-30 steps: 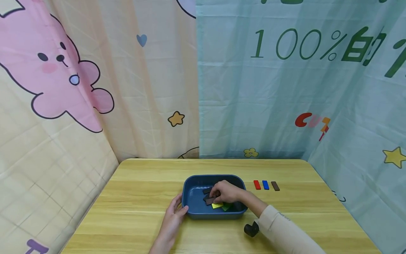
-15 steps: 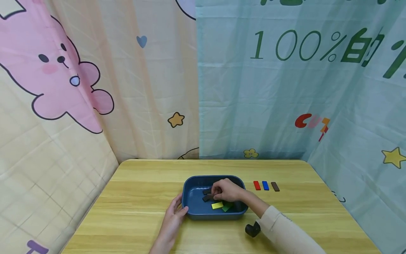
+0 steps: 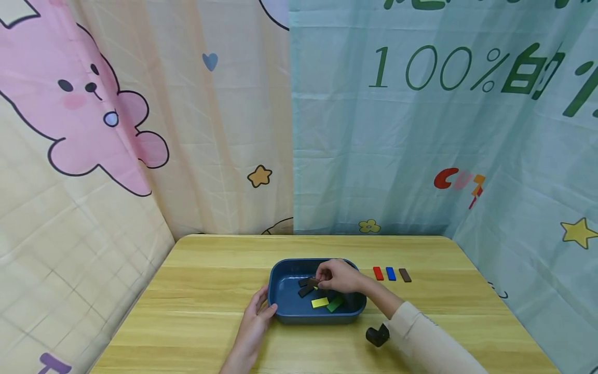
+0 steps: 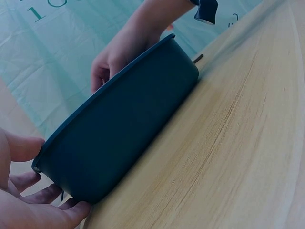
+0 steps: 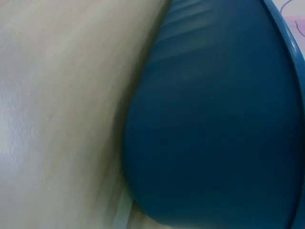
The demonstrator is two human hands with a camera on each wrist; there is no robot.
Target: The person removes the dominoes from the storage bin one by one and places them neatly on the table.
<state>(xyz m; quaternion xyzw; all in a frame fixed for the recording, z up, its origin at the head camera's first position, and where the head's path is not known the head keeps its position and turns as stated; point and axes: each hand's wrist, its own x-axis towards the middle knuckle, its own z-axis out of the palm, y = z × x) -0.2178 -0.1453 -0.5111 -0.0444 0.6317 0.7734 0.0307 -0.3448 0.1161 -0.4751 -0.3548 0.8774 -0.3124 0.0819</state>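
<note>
A dark blue basin (image 3: 294, 314) stands on the wooden table. My left hand (image 3: 256, 318) grips its left end, thumb at the rim (image 4: 86, 104) and fingers against the outer wall. My right hand (image 3: 340, 276) reaches over the right side into the basin and pinches a small brown tile (image 3: 314, 282) at the fingertips. Under and around it lie dark tiles (image 3: 306, 291), a yellow tile (image 3: 320, 302) and a green tile (image 3: 335, 303). The right wrist view shows just the basin's outer wall (image 5: 214, 124) and table, not the hand.
To the right of the basin, a red tile (image 3: 378, 274), a blue tile (image 3: 390, 274) and another brown tile (image 3: 405, 275) lie in a row. A black device (image 3: 377, 335) sits at the right wrist. Printed curtains (image 3: 224, 130) hang behind the table (image 3: 210, 270).
My right hand has drawn back slightly to the right, bringing the brown tile away from the yellow tile, which now shows more fully. The left hand has stayed on the basin.
</note>
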